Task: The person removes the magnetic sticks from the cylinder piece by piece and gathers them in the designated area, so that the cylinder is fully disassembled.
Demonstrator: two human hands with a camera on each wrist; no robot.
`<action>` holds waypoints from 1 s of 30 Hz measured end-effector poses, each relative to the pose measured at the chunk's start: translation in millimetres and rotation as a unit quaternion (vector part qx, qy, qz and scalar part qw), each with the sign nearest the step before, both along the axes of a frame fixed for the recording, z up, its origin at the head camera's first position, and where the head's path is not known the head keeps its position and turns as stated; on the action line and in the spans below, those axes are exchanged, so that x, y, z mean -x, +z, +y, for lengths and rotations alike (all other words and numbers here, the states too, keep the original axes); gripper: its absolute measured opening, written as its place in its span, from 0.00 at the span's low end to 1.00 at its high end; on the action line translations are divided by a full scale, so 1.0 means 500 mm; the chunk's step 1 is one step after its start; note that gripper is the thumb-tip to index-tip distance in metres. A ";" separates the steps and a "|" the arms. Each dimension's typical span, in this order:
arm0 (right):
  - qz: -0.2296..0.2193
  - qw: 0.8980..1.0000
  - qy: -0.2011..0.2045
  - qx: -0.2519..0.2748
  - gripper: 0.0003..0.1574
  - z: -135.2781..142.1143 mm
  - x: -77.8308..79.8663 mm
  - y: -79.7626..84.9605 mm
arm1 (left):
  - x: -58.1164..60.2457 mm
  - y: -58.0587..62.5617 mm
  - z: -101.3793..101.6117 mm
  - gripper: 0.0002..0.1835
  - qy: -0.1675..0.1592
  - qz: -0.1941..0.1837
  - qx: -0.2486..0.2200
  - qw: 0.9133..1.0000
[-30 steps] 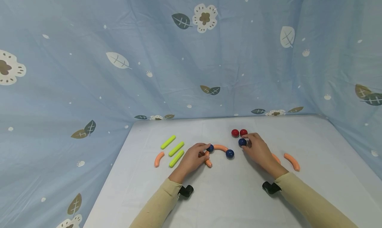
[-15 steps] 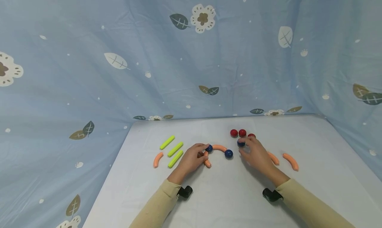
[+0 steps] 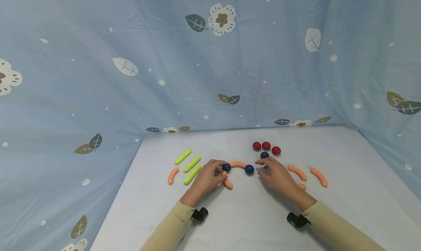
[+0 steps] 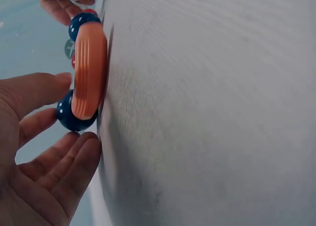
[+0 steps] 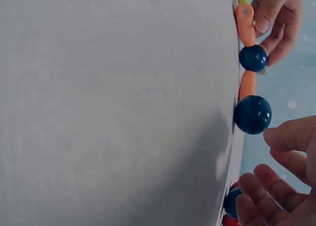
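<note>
A joined chain of toy pieces lies on the table: a blue ball, a curved orange rod to its right, and another blue ball at that rod's far end. A second curved orange rod runs from the first ball toward the person. My left hand holds the first ball between curled fingers, with the thumb near the second rod. My right hand hovers beside the chain's right ball, fingers loosely spread, nothing held. In the right wrist view a small gap shows between its fingertip and that ball.
Behind my right hand sit a loose blue ball and several red balls. Curved orange rods lie at right, one partly under the right wrist. Green straight rods and an orange rod lie at left. A patterned curtain hangs behind.
My right hand has let go of the loose blue ball and drawn back from it toward the chain. With my left hand, the joined pieces have shifted slightly left and nearer the person.
</note>
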State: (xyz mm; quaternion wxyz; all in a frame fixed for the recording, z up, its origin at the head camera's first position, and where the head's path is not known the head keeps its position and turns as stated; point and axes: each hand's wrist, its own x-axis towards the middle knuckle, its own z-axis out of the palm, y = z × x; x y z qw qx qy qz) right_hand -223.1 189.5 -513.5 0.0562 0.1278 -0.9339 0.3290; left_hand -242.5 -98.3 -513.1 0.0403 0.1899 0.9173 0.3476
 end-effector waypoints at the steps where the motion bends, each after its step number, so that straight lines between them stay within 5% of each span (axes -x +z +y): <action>1: -0.002 1.000 0.002 0.000 0.22 -0.001 -0.001 0.000 | -0.001 0.000 -0.001 0.22 0.003 0.001 0.000 1.000; 9: -0.018 1.000 0.012 0.006 0.22 -0.009 -0.001 -0.003 | 0.003 0.001 -0.004 0.20 0.010 0.016 0.012 1.000; 20: -0.034 0.999 0.026 0.023 0.24 -0.036 0.006 -0.002 | 0.031 -0.004 0.006 0.27 -0.072 -0.009 0.002 0.997; 30: -0.041 0.998 0.047 0.024 0.25 -0.057 0.017 -0.004 | 0.040 0.000 0.008 0.22 -0.096 -0.015 0.031 0.995</action>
